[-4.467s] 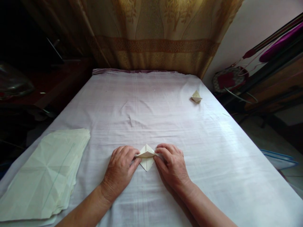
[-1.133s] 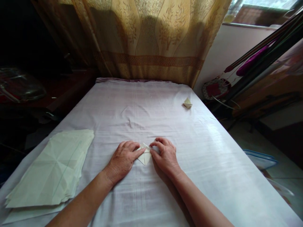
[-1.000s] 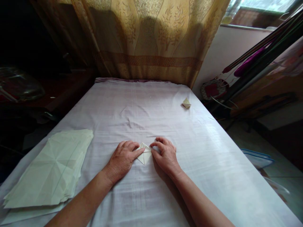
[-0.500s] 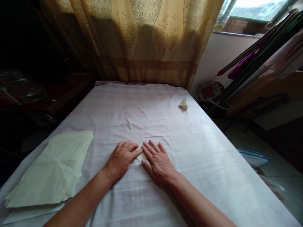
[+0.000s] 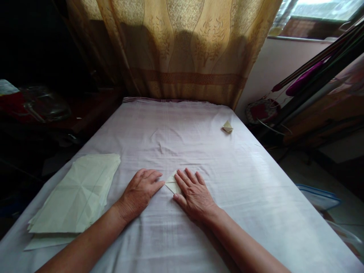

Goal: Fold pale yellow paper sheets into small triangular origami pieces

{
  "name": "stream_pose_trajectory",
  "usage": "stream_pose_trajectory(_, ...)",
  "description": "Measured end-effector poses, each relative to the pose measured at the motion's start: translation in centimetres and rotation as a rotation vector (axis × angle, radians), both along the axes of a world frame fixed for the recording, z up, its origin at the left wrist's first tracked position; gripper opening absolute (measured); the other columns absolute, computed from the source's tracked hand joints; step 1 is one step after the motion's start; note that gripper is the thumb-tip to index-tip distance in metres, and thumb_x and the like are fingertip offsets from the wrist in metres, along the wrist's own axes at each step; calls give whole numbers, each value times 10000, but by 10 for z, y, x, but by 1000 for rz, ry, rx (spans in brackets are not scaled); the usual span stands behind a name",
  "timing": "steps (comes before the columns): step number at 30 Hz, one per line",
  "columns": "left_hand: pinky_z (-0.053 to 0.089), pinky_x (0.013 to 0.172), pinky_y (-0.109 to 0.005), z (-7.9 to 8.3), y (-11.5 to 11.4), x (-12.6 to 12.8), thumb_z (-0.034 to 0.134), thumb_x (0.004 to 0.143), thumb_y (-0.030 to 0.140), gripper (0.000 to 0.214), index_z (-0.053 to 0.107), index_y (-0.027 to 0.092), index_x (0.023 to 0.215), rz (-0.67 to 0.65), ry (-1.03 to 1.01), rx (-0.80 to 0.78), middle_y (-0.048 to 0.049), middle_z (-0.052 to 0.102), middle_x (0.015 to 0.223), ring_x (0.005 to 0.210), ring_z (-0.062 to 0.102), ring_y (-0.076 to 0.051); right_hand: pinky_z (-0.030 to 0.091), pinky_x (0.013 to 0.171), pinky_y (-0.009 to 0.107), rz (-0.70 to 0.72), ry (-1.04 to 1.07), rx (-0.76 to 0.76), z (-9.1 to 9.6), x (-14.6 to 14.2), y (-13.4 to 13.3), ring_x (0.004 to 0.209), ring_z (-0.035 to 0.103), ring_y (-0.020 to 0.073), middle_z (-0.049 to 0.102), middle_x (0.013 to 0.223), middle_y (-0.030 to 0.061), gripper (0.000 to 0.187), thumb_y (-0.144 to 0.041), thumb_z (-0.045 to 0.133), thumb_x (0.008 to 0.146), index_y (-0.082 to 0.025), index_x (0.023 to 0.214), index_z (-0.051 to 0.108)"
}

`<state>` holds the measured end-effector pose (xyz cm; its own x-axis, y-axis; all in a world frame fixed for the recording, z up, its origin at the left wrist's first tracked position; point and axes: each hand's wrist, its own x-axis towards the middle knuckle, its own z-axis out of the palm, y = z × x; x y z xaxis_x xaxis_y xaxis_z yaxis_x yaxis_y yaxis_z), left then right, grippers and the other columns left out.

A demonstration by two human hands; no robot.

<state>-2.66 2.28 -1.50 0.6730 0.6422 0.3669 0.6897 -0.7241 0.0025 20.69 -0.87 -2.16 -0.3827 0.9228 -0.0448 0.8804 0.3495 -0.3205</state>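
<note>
A small folded piece of pale paper (image 5: pixel 172 183) lies flat on the bed sheet, its left corner and crease lines showing. My right hand (image 5: pixel 194 190) rests flat over its right part with the fingers spread, hiding that side. Just left of the paper, my left hand (image 5: pixel 142 189) lies with fingers loosely extended, the thumb and index tips close to the paper's left corner. Whether the left fingertips touch that corner I cannot tell.
A stack of creased pale paper sheets (image 5: pixel 74 193) lies at the left. A small folded paper piece (image 5: pixel 227 127) sits near the far right edge of the sheet-covered surface (image 5: pixel 176 121). A patterned curtain (image 5: pixel 184 49) hangs behind; dark furniture stands left.
My left hand has drawn back leftward off the folded paper, so more of its left side shows. The right hand stays pressed on it. The camera view has turned slightly left.
</note>
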Motion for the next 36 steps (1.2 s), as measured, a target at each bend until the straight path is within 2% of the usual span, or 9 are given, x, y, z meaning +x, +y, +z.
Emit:
stream_pose_trajectory(2,382,1039,-404,0,0,9,491,934,111,295,711,231,1088,19,-18,9,-50,681,1223,1133,570,-215,117,1191,562,6,-3,1,0,0,0,1491,183,317,298,1596,57,648,-584,430,964,-255,1518,360)
stream_pose_trajectory(7,338,1085,-388,-8,-7,23,485,917,76,409,626,208,1277,29,15,-8,-29,683,1257,1210,545,-208,130,1182,581,33,-8,-3,1,2,1,1492,173,336,281,1603,59,627,-605,434,958,-321,1513,360)
stream_pose_trajectory(10,325,1098,-407,-11,-9,23,485,916,82,408,626,204,1279,25,96,8,-45,683,1255,1235,534,-224,120,1180,593,57,-8,-16,3,4,3,1491,174,338,280,1603,58,636,-628,432,950,-334,1510,361)
stream_pose_trajectory(16,310,1112,-416,-9,-8,24,503,916,103,376,609,137,1275,-63,172,97,-89,675,1248,1207,556,-242,92,1185,589,104,-2,-27,7,9,7,1493,173,320,289,1600,60,654,-613,467,941,-314,1512,358)
stream_pose_trajectory(21,326,1099,-433,-8,-11,27,507,944,156,374,575,208,1308,-56,178,65,-74,659,1261,1195,565,-240,131,1194,555,86,20,-41,6,13,7,1493,188,285,320,1587,75,691,-565,459,955,-227,1538,305)
stream_pose_trajectory(24,316,1107,-458,-8,-13,31,504,943,166,390,563,234,1322,-14,194,38,-79,655,1255,1199,559,-248,133,1190,550,109,-9,-14,5,16,9,1493,187,299,263,1606,102,684,-592,478,942,-252,1522,349)
stream_pose_trajectory(28,314,1103,-479,-7,-14,37,530,930,170,380,574,228,1303,4,219,27,-90,658,1241,1205,555,-262,162,1171,550,75,-48,11,4,17,16,1491,185,321,238,1610,136,626,-616,447,951,-303,1491,406)
stream_pose_trajectory(36,325,1098,-456,-13,-14,37,541,926,163,356,604,241,1268,20,191,20,-75,659,1248,1208,558,-249,143,1176,548,57,-46,11,5,12,28,1496,163,322,247,1606,149,614,-618,389,972,-286,1488,417)
